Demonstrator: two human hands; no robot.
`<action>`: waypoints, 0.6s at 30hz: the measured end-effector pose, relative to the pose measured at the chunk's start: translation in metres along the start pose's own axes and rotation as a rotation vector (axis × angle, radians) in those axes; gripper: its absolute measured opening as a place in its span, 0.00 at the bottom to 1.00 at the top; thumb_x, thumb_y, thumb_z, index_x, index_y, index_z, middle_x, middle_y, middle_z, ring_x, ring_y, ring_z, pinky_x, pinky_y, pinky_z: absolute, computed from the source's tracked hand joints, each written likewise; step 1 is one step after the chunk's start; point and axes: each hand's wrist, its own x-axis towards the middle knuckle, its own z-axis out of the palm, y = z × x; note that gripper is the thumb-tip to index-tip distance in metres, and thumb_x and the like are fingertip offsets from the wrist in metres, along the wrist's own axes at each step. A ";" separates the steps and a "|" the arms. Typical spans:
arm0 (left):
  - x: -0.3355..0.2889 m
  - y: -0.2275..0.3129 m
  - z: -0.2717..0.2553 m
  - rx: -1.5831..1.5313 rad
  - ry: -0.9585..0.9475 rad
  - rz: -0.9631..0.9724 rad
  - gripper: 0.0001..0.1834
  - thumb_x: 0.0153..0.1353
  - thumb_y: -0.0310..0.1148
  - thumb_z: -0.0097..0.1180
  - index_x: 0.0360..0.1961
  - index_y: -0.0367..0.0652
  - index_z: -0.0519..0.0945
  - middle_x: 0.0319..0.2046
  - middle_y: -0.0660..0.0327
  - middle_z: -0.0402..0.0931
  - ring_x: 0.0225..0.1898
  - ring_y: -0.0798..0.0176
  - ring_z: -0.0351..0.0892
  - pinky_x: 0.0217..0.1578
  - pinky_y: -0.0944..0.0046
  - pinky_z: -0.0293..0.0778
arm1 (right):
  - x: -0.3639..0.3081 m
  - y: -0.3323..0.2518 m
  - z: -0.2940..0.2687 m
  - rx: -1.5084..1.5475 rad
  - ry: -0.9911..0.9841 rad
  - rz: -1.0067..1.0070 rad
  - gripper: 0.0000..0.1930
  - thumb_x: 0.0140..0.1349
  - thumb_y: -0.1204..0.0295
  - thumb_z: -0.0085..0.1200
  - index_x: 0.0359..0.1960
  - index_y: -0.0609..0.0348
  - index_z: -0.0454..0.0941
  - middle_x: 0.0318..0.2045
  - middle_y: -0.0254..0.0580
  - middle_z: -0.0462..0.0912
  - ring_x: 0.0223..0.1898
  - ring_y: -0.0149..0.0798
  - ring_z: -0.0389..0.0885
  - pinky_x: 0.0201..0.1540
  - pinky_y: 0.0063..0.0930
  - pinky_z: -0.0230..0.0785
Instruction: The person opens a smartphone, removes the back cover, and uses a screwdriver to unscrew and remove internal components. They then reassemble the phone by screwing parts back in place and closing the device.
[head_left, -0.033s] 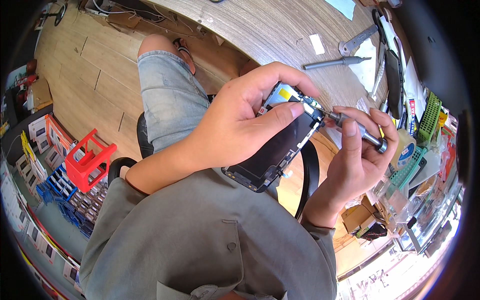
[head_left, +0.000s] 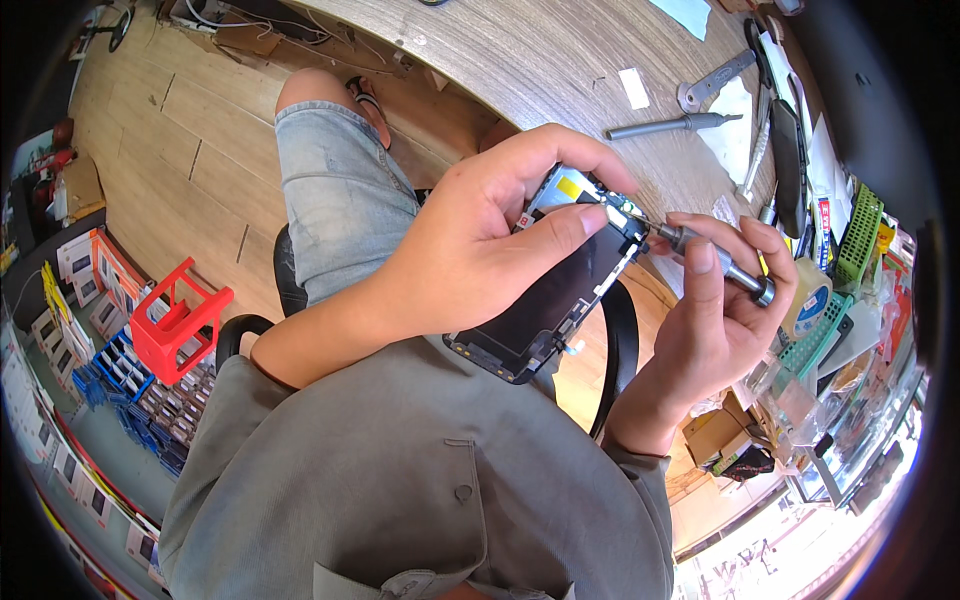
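Observation:
My left hand is closed around a black phone screen assembly, held tilted above my lap. Its thumb presses on the inner face and its fingers curl over the far edge. Small metal brackets, a yellow sticker and flex cable pieces show along the top and right side of the assembly. A small grey precision screwdriver is gripped between the thumb and fingers of my right hand. Its tip meets the upper right edge of the assembly; the exact contact spot is too small to make out.
Ahead lies a wooden table with a grey pen-like tool, a grey-handled tool and a white paper piece. Cluttered green baskets and a tape roll fill the right. A red plastic stool stands left.

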 end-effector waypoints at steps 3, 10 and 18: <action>0.003 -0.004 -0.004 0.024 -0.007 0.033 0.15 0.80 0.20 0.59 0.64 0.32 0.80 0.61 0.56 0.83 0.66 0.65 0.79 0.69 0.62 0.73 | 0.004 0.005 0.004 -0.047 0.024 -0.034 0.23 0.76 0.82 0.64 0.66 0.71 0.66 0.45 0.68 0.92 0.39 0.46 0.93 0.47 0.40 0.90; 0.004 -0.007 -0.005 0.006 -0.015 0.075 0.16 0.79 0.20 0.61 0.64 0.33 0.78 0.60 0.57 0.81 0.66 0.66 0.77 0.69 0.63 0.71 | 0.003 0.004 -0.001 -0.044 0.014 0.012 0.27 0.71 0.87 0.68 0.67 0.65 0.68 0.46 0.62 0.92 0.46 0.42 0.93 0.50 0.29 0.87; 0.004 -0.008 -0.005 0.006 -0.022 0.089 0.16 0.79 0.21 0.61 0.64 0.34 0.77 0.60 0.57 0.80 0.65 0.67 0.77 0.67 0.64 0.72 | 0.002 0.004 0.002 -0.057 0.020 0.031 0.27 0.71 0.86 0.69 0.66 0.64 0.68 0.47 0.61 0.92 0.48 0.41 0.93 0.51 0.27 0.86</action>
